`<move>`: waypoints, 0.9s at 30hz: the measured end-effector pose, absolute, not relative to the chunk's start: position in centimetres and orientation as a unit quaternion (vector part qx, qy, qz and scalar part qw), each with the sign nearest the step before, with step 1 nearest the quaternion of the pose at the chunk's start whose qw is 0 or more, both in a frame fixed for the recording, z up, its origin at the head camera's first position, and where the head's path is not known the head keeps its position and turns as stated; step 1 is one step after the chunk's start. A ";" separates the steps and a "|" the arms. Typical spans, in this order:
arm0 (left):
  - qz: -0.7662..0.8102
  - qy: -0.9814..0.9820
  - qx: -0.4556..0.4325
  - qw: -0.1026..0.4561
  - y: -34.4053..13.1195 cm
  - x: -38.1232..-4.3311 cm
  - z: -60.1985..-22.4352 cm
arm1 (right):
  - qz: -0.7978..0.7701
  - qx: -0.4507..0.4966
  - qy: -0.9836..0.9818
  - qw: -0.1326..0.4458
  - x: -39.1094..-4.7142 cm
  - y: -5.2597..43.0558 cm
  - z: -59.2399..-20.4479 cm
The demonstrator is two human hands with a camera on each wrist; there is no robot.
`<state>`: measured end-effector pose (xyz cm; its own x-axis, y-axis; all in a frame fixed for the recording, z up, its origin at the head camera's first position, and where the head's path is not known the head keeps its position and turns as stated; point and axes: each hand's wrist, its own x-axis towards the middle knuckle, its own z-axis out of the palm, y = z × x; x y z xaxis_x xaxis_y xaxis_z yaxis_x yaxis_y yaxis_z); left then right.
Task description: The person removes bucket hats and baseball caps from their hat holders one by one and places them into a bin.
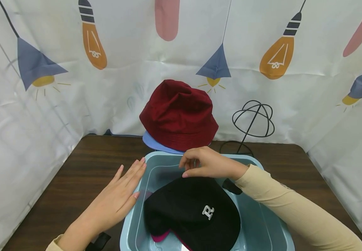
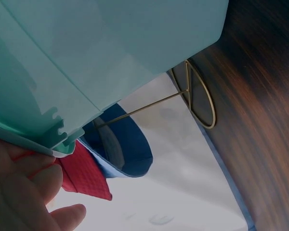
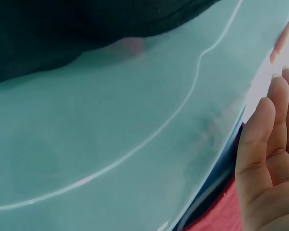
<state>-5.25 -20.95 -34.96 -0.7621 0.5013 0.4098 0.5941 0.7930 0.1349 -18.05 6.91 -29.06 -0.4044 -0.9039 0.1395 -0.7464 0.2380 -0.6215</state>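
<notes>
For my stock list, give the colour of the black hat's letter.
The letter is white, clearest in head view.

Two hands: left hand (image 1: pixel 118 200), right hand (image 1: pixel 207 163). Three hats: black hat (image 1: pixel 193 205) in one near bin (image 1: pixel 259 228), red hat (image 1: pixel 178 115) and blue hat (image 1: pixel 157 143) far. Two far stands: bare stand (image 1: pixel 247 132) right, hat stand (image 2: pixel 143 108) left. One table (image 1: pixel 90 160), one curtain (image 1: pixel 121 104).

A soft black hat (image 1: pixel 196 207), white R on its right side and magenta showing along its lower edge, lies in an upright light-blue tub (image 1: pixel 264 228) at the head view's lower centre
</notes>
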 end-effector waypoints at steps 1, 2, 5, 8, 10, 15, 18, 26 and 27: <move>-0.129 -0.929 -0.295 0.180 -21.0 -5.2 -35.0 | -0.314 -0.529 0.779 0.123 -18.1 7.0 -28.9; -0.129 -0.929 -0.295 0.181 -21.0 -5.2 -35.0 | -0.313 -0.528 0.781 0.119 -18.1 7.0 -28.8; -0.130 -0.929 -0.295 0.180 -20.9 -5.2 -34.9 | -0.316 -0.522 0.785 0.109 -18.2 7.2 -28.6; -0.131 -0.929 -0.295 0.179 -20.9 -5.2 -34.9 | -0.322 -0.519 0.786 0.099 -18.3 7.4 -28.3; -0.132 -0.930 -0.295 0.179 -20.9 -5.2 -34.9 | -0.326 -0.517 0.787 0.091 -18.4 7.6 -28.2; -0.131 -0.928 -0.297 0.181 -20.9 -5.2 -35.0 | -0.334 -0.508 0.791 0.072 -18.6 8.1 -27.5; -0.131 -0.928 -0.299 0.182 -21.0 -5.2 -35.0 | -0.347 -0.496 0.793 0.069 -18.8 8.3 -27.0; -0.131 -0.928 -0.298 0.181 -21.0 -5.3 -35.1 | -0.362 -0.475 0.801 0.037 -19.7 8.9 -26.3; -0.131 -0.928 -0.298 0.181 -21.0 -5.3 -35.1 | -0.363 -0.473 0.802 0.035 -19.9 9.0 -26.3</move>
<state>-5.30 -21.01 -35.05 -0.7571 0.5056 0.4137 0.6001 0.7885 0.1346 -19.86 8.98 -26.28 -0.5493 -0.7847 0.2873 -0.7340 0.2888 -0.6146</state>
